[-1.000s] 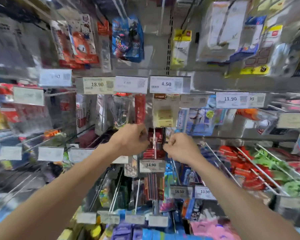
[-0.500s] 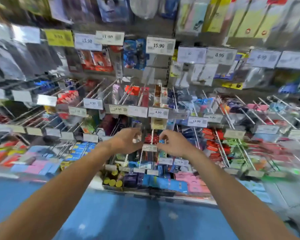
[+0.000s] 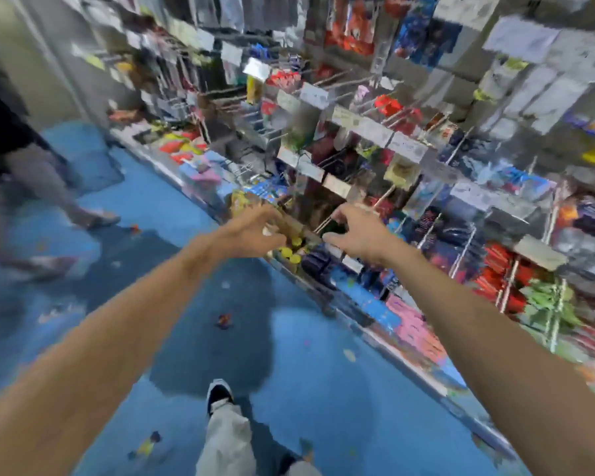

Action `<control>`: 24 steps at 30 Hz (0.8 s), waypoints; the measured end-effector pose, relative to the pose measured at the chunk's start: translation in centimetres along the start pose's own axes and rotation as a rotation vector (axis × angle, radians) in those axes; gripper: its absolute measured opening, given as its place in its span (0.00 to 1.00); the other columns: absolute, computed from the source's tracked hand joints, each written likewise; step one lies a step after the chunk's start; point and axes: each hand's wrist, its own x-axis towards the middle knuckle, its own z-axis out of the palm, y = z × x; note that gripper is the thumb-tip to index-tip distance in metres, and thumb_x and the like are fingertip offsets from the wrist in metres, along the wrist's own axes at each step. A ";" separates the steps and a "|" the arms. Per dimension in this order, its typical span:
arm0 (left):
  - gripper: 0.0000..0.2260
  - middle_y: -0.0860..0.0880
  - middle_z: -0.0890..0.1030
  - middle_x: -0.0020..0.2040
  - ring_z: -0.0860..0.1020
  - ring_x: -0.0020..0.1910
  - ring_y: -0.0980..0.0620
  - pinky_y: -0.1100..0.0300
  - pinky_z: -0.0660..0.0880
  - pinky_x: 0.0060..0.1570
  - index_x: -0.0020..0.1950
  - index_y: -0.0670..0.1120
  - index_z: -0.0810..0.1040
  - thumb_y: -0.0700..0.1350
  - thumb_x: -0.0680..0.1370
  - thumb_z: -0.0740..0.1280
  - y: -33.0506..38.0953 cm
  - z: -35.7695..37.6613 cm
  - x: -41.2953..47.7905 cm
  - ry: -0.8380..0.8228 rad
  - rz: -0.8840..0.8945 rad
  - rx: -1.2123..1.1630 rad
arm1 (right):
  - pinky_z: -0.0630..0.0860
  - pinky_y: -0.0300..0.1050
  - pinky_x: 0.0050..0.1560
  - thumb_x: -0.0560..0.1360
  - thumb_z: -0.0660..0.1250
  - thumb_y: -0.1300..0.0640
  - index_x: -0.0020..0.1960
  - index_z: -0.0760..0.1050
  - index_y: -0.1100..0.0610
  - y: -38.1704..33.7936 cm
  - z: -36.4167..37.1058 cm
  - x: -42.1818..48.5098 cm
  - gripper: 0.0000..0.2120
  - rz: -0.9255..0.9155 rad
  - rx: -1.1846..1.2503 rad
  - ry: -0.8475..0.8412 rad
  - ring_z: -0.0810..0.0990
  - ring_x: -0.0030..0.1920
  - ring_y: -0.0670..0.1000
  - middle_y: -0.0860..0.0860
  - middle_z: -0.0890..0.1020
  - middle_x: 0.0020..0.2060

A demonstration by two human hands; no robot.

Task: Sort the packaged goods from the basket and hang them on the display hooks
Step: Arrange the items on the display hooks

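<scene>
The view is blurred by motion. My left hand (image 3: 255,233) and my right hand (image 3: 356,233) are stretched out side by side in front of the lower rows of display hooks (image 3: 327,221), fingers apart, with nothing visible in either. The hooks carry many hanging packaged goods (image 3: 495,269) behind white price tags (image 3: 368,127). Small yellow round items (image 3: 291,252) sit on the bottom shelf just below my hands. No basket is in view.
The display wall runs diagonally from upper left to lower right. Blue floor (image 3: 289,355) with scattered bits lies below. My shoe and trouser leg (image 3: 220,417) show at bottom centre. Another person's legs (image 3: 49,201) stand at the left.
My view has swung down and left, away from the hooks, bringing floor and the other person into sight. Both hands have come off the hanging packet and opened.
</scene>
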 end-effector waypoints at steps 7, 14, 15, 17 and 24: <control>0.30 0.40 0.81 0.63 0.79 0.62 0.41 0.48 0.73 0.64 0.69 0.38 0.75 0.55 0.74 0.74 -10.4 -0.1 -21.1 0.147 -0.462 -0.100 | 0.68 0.43 0.55 0.78 0.73 0.51 0.65 0.75 0.63 -13.1 11.3 -1.8 0.22 -0.378 -0.108 -0.201 0.78 0.63 0.58 0.58 0.80 0.61; 0.24 0.42 0.77 0.69 0.76 0.68 0.43 0.58 0.70 0.62 0.72 0.39 0.72 0.49 0.80 0.72 -17.7 2.2 -48.7 0.453 -0.917 -0.255 | 0.70 0.44 0.54 0.76 0.73 0.52 0.65 0.74 0.61 -32.4 27.2 -10.8 0.21 -0.757 -0.207 -0.491 0.80 0.57 0.58 0.55 0.80 0.60; 0.24 0.43 0.75 0.70 0.75 0.69 0.44 0.60 0.69 0.60 0.74 0.40 0.71 0.48 0.81 0.70 -18.4 2.9 -52.8 0.475 -0.974 -0.283 | 0.70 0.43 0.53 0.76 0.73 0.53 0.64 0.75 0.61 -35.1 29.7 -13.2 0.20 -0.818 -0.216 -0.526 0.80 0.57 0.58 0.56 0.80 0.59; 0.24 0.46 0.73 0.71 0.73 0.69 0.46 0.61 0.67 0.56 0.75 0.42 0.69 0.50 0.82 0.69 -19.1 4.6 -61.3 0.547 -1.066 -0.316 | 0.71 0.44 0.55 0.76 0.73 0.54 0.63 0.75 0.62 -40.1 34.4 -18.7 0.20 -0.918 -0.235 -0.607 0.80 0.57 0.59 0.57 0.81 0.58; 0.16 0.48 0.78 0.59 0.78 0.57 0.44 0.52 0.75 0.53 0.63 0.43 0.77 0.53 0.83 0.67 -17.8 9.9 -87.6 0.729 -1.362 -0.340 | 0.69 0.41 0.54 0.77 0.73 0.53 0.62 0.75 0.62 -54.0 49.4 -39.9 0.19 -1.263 -0.277 -0.825 0.81 0.57 0.58 0.57 0.82 0.58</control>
